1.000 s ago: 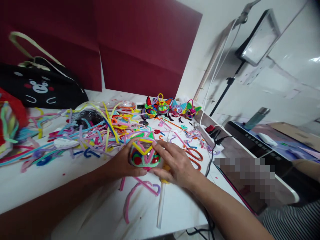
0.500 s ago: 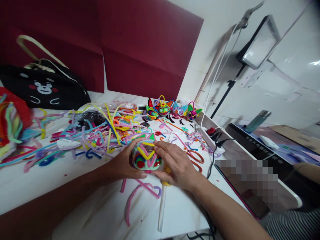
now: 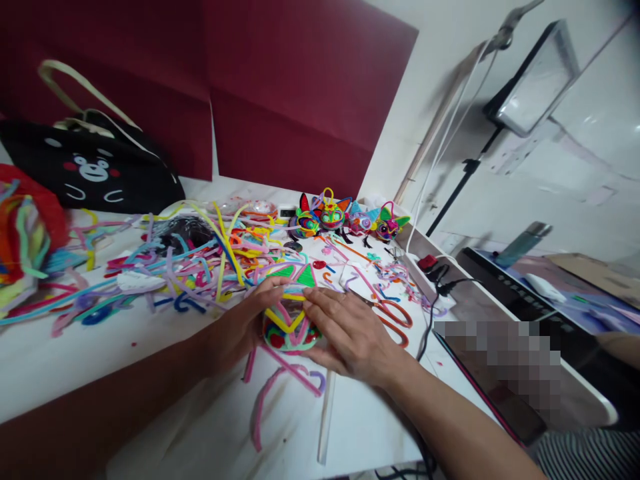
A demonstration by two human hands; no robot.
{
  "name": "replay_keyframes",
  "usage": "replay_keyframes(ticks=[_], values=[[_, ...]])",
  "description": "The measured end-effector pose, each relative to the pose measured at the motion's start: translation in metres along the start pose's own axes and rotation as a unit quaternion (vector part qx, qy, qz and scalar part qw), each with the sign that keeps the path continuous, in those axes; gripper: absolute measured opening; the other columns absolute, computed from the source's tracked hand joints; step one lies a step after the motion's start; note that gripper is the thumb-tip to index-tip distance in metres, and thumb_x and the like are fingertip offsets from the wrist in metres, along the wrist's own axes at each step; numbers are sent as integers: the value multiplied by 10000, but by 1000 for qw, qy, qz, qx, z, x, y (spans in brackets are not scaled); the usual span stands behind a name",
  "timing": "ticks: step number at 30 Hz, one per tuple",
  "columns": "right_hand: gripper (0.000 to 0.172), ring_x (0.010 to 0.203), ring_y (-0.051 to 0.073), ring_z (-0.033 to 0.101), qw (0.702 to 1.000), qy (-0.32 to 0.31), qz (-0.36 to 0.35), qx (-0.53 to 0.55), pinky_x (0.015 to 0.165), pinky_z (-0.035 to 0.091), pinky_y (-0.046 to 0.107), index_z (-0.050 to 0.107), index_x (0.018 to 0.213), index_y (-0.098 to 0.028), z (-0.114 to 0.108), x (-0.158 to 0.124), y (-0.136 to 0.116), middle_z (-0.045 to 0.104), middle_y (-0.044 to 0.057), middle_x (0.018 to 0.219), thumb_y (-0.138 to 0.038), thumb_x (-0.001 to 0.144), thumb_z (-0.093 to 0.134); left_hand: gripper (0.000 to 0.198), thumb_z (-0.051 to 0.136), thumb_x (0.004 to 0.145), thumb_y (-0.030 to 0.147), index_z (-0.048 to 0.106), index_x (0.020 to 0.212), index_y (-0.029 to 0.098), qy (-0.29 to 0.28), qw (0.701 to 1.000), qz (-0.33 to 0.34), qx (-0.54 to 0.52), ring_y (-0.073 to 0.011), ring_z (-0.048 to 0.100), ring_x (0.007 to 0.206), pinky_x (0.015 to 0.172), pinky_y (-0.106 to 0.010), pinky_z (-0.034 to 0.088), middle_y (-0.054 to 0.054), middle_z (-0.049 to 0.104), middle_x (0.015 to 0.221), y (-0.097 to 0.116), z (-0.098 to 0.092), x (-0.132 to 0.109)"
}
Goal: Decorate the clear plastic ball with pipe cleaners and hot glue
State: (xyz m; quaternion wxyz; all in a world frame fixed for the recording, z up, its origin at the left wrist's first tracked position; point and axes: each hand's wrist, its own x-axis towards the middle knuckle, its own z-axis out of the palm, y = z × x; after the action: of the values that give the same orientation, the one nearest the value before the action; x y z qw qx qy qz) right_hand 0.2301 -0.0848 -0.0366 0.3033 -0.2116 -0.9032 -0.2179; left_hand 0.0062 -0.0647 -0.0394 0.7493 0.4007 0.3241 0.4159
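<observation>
Between my two hands is a clear ball covered in coloured pipe cleaners [image 3: 290, 333], made up as an animal face with green pointed ears and a yellow zigzag band. My left hand [image 3: 243, 319] wraps its left side, with the fingers up near the ears. On the other side my right hand [image 3: 347, 333] lays its fingers over the top right of the ball, partly hiding it. Just below, loose pink pipe cleaners [image 3: 295, 375] lie on the white table, near a thin pale stick [image 3: 326, 417]. Orange-handled scissors [image 3: 395, 320] rest right of my right hand.
A heap of pipe cleaners [image 3: 200, 267] covers the table's left. Several finished animal-face balls [image 3: 333, 215] stand at the back, near a black bag [image 3: 100, 170]. Black cables [image 3: 425, 340] run along the right edge. Another person's arm [image 3: 620, 350] shows at far right.
The ball has tipped so its face points lower and its green ears show more. My fingers have shifted on its top. The scissors are more visible, and the view has moved slightly.
</observation>
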Motion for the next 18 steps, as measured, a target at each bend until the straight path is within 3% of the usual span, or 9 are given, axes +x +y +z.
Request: replay_keyframes(ticks=[6,14,18], values=[[514,1236,319,630,1000,-9,-2,8,951,575,433,586,1286,-18,0,0,-1,652,222,1350,-438,991,584,510,817,738,340,539,1159,263,5,1000,-14,-13,-138,673,727,616,-204,534,36,699,868,3,3,-2],[530,1259,307,616,1000,-6,0,11,955,573,428,579,1298,-16,2,-1,-1,653,232,1341,-441,981,596,470,736,814,313,501,1217,262,1,1000,-20,3,-143,686,765,658,-218,544,32,700,916,2,2,-4],[511,1265,300,612,1000,-8,-1,8,953,570,422,580,1298,-29,1,-1,-1,656,229,1338,-435,987,584,495,764,782,308,506,1201,254,4,1000,-17,5,-145,677,742,643,-226,543,24,679,907,0,2,-3]])
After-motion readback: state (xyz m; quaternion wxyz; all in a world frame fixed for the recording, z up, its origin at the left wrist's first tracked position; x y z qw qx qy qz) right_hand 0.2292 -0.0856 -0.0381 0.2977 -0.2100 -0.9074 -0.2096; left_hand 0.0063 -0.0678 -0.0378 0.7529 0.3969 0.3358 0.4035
